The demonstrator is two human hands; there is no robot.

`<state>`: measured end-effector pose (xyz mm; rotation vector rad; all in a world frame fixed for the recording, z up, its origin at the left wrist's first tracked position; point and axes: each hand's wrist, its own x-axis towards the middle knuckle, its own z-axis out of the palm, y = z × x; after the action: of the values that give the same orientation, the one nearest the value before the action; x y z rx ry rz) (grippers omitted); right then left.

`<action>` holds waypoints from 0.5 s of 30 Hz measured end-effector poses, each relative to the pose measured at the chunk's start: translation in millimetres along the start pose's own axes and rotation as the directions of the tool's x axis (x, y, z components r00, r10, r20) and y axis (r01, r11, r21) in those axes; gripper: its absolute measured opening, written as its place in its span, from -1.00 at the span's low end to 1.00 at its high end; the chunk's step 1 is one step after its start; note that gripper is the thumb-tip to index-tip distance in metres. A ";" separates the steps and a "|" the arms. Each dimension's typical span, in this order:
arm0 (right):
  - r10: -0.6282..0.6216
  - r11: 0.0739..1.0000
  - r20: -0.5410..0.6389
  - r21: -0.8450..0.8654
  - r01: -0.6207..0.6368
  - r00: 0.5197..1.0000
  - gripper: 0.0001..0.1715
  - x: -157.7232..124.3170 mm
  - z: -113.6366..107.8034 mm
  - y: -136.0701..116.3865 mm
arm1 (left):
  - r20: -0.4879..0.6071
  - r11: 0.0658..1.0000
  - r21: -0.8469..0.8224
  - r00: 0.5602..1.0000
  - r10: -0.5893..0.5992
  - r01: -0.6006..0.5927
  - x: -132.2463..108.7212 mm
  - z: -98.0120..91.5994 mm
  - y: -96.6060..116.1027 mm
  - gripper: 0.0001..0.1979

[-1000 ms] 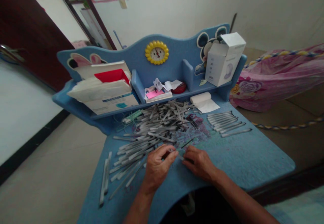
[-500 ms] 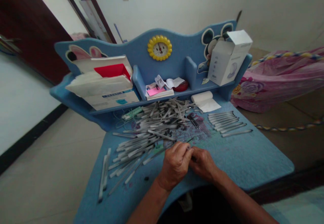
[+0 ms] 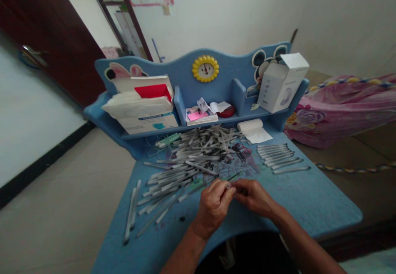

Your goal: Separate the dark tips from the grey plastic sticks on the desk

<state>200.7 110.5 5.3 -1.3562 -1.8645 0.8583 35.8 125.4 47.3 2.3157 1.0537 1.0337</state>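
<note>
My left hand (image 3: 213,207) and my right hand (image 3: 254,197) meet over the front middle of a blue desk (image 3: 309,204). The fingers of both hands are pinched together around a small thin pen part (image 3: 229,186) between the fingertips; most of it is hidden. Just behind the hands lies a big loose heap of grey-white pen barrels (image 3: 188,162). A neat row of several finished-looking pens (image 3: 280,156) lies to the right of the heap. Two long pens (image 3: 132,210) lie apart near the left edge.
The desk's back shelf holds stacked papers with a red folder (image 3: 145,105), a pink notepad (image 3: 198,116), a yellow clock (image 3: 205,68) and an open white box (image 3: 282,83). A folded white tissue (image 3: 254,129) lies below. Pink bedding (image 3: 343,109) is at right, a dark door (image 3: 49,34) at left.
My left hand moved right from the heap's edge to meet my right hand; both now pinch together. The camera has shifted, so the desk sits further right in view.
</note>
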 end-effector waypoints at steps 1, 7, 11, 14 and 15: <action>-0.006 0.999 -0.025 -0.050 0.005 1.000 -0.79 4.1 -5.6 -0.6 | 0.013 1.000 -0.005 1.000 -0.015 0.015 0.6 -1.4 -0.4 -0.83; -0.024 0.704 0.134 -0.701 0.112 0.991 -0.82 40.8 -12.5 -16.1 | 0.045 0.998 -0.024 0.997 -0.060 0.061 8.7 -5.0 1.2 -0.80; -0.018 0.665 0.287 -0.712 0.226 0.958 -0.81 55.9 -5.1 -22.5 | 0.053 0.996 -0.051 0.996 -0.074 0.076 9.9 -2.0 0.2 -0.81; 0.000 0.668 0.326 -0.703 0.243 0.945 -0.87 59.7 -11.5 -16.8 | 0.051 0.995 -0.068 0.997 -0.064 0.068 8.3 1.9 -2.8 -0.81; 0.007 0.673 0.323 -0.702 0.235 0.946 -0.89 60.2 -16.8 -13.6 | 0.051 0.996 -0.070 0.997 -0.060 0.063 7.7 3.2 -3.9 -0.82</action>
<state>193.1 167.1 34.0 -1.5870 -2.6875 0.2144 39.9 133.6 46.5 2.2259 1.0446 0.9701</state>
